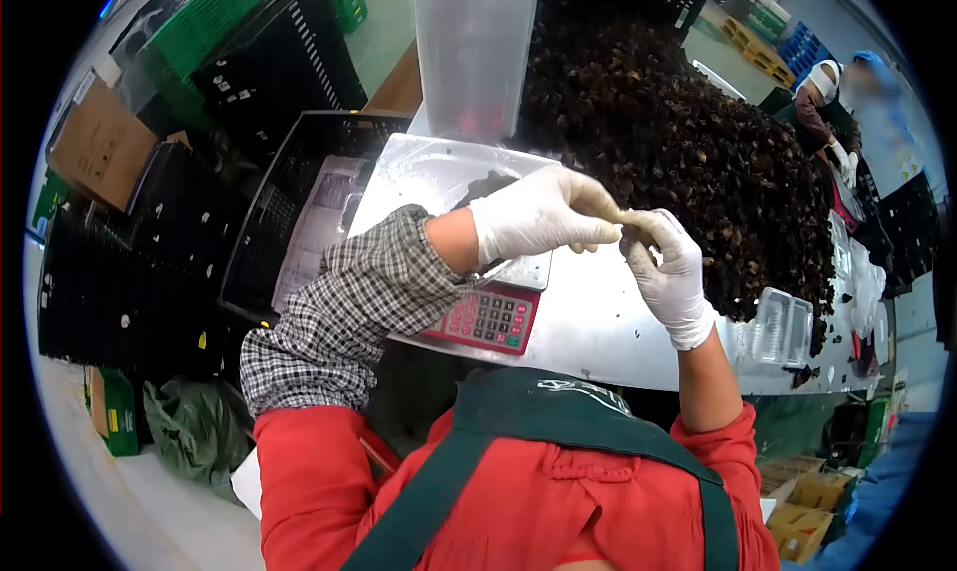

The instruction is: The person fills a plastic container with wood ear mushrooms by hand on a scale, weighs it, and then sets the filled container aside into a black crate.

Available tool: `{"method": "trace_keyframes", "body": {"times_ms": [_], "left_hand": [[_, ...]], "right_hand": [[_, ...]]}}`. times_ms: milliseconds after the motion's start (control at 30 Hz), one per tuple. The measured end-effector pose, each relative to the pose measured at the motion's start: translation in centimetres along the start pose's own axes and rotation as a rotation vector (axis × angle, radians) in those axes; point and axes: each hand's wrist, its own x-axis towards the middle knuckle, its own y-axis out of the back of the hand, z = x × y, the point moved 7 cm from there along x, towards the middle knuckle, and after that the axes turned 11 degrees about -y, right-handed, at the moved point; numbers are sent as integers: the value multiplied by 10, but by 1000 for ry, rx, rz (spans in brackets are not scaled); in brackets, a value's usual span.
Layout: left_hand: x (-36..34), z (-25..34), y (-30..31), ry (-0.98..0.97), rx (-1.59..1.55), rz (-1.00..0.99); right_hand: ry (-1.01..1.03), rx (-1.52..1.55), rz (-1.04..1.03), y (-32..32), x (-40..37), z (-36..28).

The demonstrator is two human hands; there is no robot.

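Observation:
My left hand (pixel 543 212), in a white glove and checked sleeve cover, reaches over the metal pan of a scale (pixel 399 177). Its fingertips are pinched together and meet those of my right hand (pixel 673 280), also gloved in white, above the bare metal table (pixel 598 322). Between the fingertips shows a small dark piece of what looks like black fungus (pixel 629 238), mostly covered by the fingers. More dark pieces (pixel 488 185) lie on the scale pan, partly behind my left hand. The scale's red keypad (pixel 488 317) sits below my left wrist.
A large heap of dark fungus (pixel 678 142) covers the table's far right side. A clear plastic tray (pixel 783 327) lies right of my right hand. A tall translucent bin (pixel 474 53) stands behind the scale, and a black crate (pixel 269 222) at left. Another person (pixel 822 113) works at far right.

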Motion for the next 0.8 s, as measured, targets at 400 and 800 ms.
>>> {"method": "trace_keyframes", "body": {"times_ms": [400, 800], "left_hand": [[-149, 43, 109, -102, 665, 656], [-150, -67, 14, -214, 1424, 188]], "right_hand": [[-824, -765, -167, 176, -218, 222], [313, -580, -236, -93, 24, 46]]}}
